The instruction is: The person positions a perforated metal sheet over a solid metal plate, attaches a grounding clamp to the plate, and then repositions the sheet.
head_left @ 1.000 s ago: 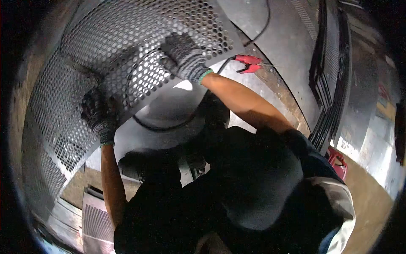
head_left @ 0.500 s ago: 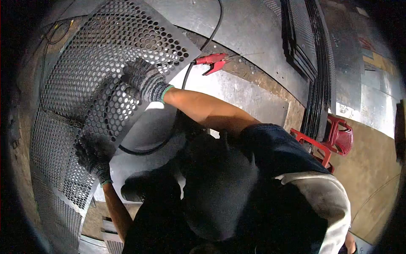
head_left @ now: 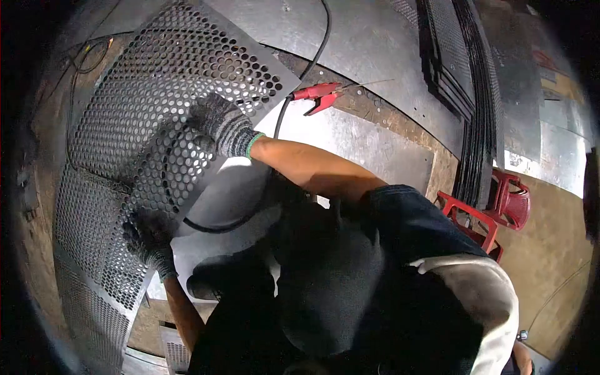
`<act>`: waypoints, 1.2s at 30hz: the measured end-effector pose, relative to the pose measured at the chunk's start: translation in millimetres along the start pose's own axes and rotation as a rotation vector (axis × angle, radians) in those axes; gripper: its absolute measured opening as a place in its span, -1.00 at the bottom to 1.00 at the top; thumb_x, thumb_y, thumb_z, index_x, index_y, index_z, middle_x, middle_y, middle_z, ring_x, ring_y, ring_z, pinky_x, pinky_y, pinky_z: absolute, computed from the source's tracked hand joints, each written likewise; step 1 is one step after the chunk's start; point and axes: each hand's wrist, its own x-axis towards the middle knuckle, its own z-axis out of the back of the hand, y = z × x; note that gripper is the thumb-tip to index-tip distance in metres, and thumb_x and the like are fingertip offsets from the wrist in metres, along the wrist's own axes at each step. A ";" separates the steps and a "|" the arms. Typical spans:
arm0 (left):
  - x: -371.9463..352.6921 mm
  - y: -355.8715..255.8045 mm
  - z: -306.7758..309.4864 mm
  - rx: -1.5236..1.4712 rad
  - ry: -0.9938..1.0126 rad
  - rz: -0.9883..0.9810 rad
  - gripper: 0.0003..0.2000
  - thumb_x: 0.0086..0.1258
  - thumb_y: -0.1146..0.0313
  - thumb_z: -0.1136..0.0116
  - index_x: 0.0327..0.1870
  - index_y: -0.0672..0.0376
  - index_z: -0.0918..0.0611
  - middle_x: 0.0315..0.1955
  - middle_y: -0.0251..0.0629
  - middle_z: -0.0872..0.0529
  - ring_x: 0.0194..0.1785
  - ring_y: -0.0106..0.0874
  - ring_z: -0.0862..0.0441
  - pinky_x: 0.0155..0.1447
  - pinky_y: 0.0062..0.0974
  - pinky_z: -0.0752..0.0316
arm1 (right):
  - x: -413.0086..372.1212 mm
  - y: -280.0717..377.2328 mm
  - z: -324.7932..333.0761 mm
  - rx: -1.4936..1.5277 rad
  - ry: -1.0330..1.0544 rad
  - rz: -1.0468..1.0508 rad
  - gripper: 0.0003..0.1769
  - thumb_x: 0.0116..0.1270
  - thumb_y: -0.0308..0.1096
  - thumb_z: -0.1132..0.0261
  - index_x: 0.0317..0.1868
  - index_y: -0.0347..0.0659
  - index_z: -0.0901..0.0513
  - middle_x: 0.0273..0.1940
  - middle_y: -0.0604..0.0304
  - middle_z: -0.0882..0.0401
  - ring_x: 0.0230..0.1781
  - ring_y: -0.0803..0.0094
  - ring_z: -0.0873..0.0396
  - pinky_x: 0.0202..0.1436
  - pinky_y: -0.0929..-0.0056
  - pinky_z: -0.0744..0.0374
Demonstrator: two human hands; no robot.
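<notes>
Right, here's the perforated metal sheet (head_left: 131, 112), directly beneath both my gloved hands, with its long axis on a slant from the upper right of my view down to the lower left. Its near edge cuts diagonally between it and my body, and both arms come over that edge.

My right fingers (head_left: 209, 114) lie on the holes by the upper part of that edge, so the right hand is the nearer one to the sheet's upper-right corner. My left fingers (head_left: 137, 234) are lower down, at the same long edge, nearer the lower-left end. Are they closed on the metal? I can't tell: the right ones look bent and partly hidden by the glove's back, the left ones sink into dark shadow, and how wide or narrow either set is doesn't show.

Just past that upper-right corner, on the right hand's side, there's a red clamp (head_left: 320, 100), apart from my glove. A black cable (head_left: 325, 34) runs down beside the corner, and a dark loop of it shows through the holes between my hands. Over to the right lies a plain metal plate (head_left: 381, 145), and well beyond it a stack of dark sheets (head_left: 476, 131) and a red chair (head_left: 516, 203).
</notes>
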 end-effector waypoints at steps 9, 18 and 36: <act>16.3 -9.8 21.0 0.206 0.500 0.058 -0.15 0.42 -0.20 -0.11 0.64 0.04 -0.20 0.65 -0.11 -0.11 0.66 -0.05 -0.08 0.64 -0.02 -0.07 | -161.3 -9.5 88.3 0.241 -0.026 -0.336 -0.64 0.35 -0.13 -0.39 0.09 -0.06 -0.75 0.07 0.11 -0.75 0.16 0.12 -0.66 0.31 0.06 -0.55; -14.1 15.5 20.4 0.142 0.475 -0.075 -0.29 0.63 -0.03 0.09 0.68 0.05 -0.07 0.67 -0.07 -0.01 0.69 0.00 0.05 0.71 -0.07 0.10 | -253.9 -145.6 131.5 -0.302 0.227 -1.131 -0.59 0.48 -0.01 -0.16 0.00 -0.12 -0.75 -0.03 -0.08 -0.74 0.04 -0.06 -0.67 0.16 0.02 -0.59; 51.5 54.5 161.3 -0.098 0.524 -0.571 -0.32 0.47 0.08 -0.20 0.58 0.05 -0.36 0.57 0.12 -0.24 0.60 0.10 -0.18 0.65 -0.06 -0.07 | -226.2 -239.7 101.0 -0.203 0.557 -0.550 -0.72 0.31 -0.14 -0.30 -0.14 -0.12 -0.76 -0.20 -0.07 -0.76 -0.16 -0.07 -0.73 -0.08 0.03 -0.65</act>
